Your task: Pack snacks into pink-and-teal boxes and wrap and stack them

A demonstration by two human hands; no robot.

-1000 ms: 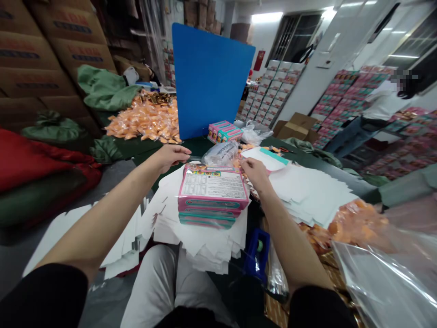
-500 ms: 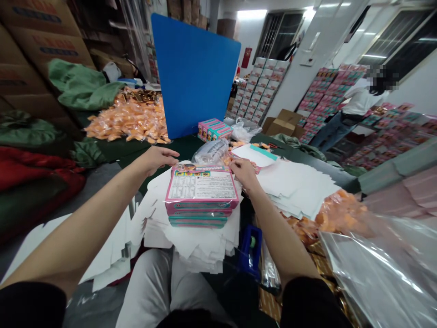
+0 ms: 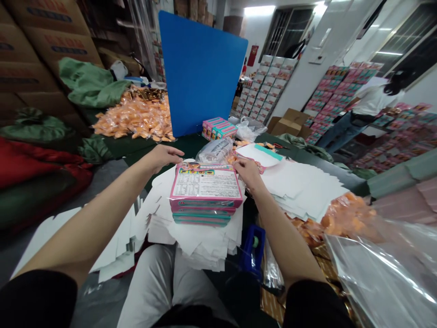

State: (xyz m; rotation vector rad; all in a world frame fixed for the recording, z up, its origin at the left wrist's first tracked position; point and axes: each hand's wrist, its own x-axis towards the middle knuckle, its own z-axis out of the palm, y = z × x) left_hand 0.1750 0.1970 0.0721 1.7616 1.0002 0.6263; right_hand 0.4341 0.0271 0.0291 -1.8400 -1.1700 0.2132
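Observation:
A stack of pink and teal boxes in clear film stands in front of me on white card sheets (image 3: pixel 205 255). The top pink box (image 3: pixel 208 184) has its printed side facing up. My left hand (image 3: pixel 164 157) is at its far left corner, with fingers stretched out and fingertips close to the edge. My right hand (image 3: pixel 248 172) has its fingers curled and pressed together at the far right corner of the same box. The tips of those fingers are partly hidden. Behind the stack lies a crumpled clear plastic bag (image 3: pixel 215 151).
A blue tape dispenser (image 3: pixel 253 250) is right of the stack. More white sheets (image 3: pixel 300 187) and orange wrapped pieces (image 3: pixel 344 216) lie to the right. A blue panel (image 3: pixel 203 73) rises behind, beside an orange heap (image 3: pixel 136 114). A person (image 3: pixel 372 105) stands at far right.
The whole view has shifted slightly, so things appear a little further right. Both hands stay at the far corners of the top box, with almost the same finger shape.

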